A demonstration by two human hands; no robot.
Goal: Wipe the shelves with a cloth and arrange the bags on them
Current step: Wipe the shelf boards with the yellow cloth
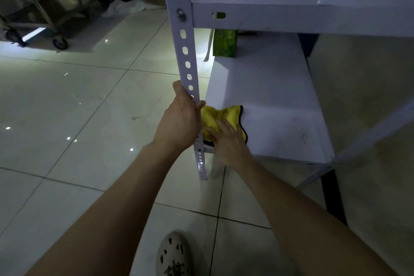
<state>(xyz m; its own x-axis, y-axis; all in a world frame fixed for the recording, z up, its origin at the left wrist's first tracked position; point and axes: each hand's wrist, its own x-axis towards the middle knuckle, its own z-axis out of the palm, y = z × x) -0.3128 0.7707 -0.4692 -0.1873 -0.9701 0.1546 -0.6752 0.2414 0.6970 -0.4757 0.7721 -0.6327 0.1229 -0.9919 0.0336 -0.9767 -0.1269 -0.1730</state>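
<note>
Perforated shoe (173, 255) on floor tile. Left hand (179, 123) gripped slotted upright post (186, 51). Right hand (228, 141) lay flat, fingers straight, pressing yellow cloth (226, 114) at near-left corner of lower shelf (280, 119). Green box (225, 43) stood at shelf's far end. Wheeled cart (40, 6) sat far left.

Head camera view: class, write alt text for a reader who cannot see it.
A person's right hand presses a yellow cloth with black edging flat on the lower white metal shelf, near its front left corner. The left hand grips the perforated white metal post; a green cardboard box stands at the back.
</note>
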